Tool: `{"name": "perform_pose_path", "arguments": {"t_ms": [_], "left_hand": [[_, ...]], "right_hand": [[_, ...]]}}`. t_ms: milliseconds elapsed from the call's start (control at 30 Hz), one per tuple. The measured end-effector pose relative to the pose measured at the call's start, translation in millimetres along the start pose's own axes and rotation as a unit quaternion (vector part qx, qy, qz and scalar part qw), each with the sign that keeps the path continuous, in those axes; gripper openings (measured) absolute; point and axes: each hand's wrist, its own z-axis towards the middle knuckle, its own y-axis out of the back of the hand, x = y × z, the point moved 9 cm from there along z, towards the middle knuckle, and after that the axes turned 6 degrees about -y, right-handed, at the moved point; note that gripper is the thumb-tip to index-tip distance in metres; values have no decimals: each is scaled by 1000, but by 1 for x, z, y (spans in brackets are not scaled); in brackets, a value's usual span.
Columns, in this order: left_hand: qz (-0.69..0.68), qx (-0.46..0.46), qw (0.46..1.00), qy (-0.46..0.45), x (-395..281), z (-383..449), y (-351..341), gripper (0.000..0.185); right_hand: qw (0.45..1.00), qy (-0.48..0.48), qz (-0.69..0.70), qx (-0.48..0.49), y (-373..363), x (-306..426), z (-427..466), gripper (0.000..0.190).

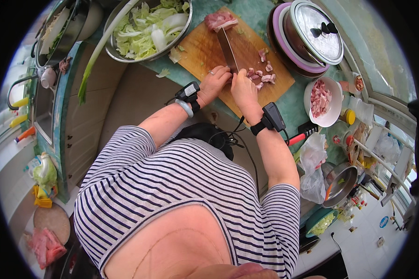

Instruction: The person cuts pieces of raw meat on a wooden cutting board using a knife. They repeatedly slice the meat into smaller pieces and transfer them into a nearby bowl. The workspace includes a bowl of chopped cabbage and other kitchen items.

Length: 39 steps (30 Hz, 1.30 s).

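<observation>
My right hand (243, 87) is closed around the handle end of a kitchen cleaver (227, 48), its blade pointing away from me over a wooden cutting board (279, 78). Close against the blade's near end is my left hand (214, 82), fingers curled; whether it grips meat or the blade is hidden. A larger slab of raw meat (221, 21) lies at the board's far corner, by the blade's tip. Small cut pieces of meat (268, 78) are scattered to the right of my right hand.
A steel bowl of cabbage leaves (150, 31) with a long scallion (99, 57) stands left of the board. At right are a lidded pot (314, 31) and a white bowl of cut meat (322, 101). Plastic bags (312, 167), jars and a steel pan (342, 185) crowd the counter nearer me.
</observation>
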Motion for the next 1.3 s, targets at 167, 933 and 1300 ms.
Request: {"name": "perform_pose_path", "arguments": {"t_ms": [167,933,1300], "left_hand": [[-41,23,999,25,-1,-5,7,31],[-48,-16,999,3,-7,-14,4,24],[-32,4,999,4,-3,-12,-1,23]], "right_hand": [[998,-11,53,7,0,-26,-11,27],[997,29,-46,54,20,-11,-42,25],[999,31,-26,23,-1,4,-6,26]]}}
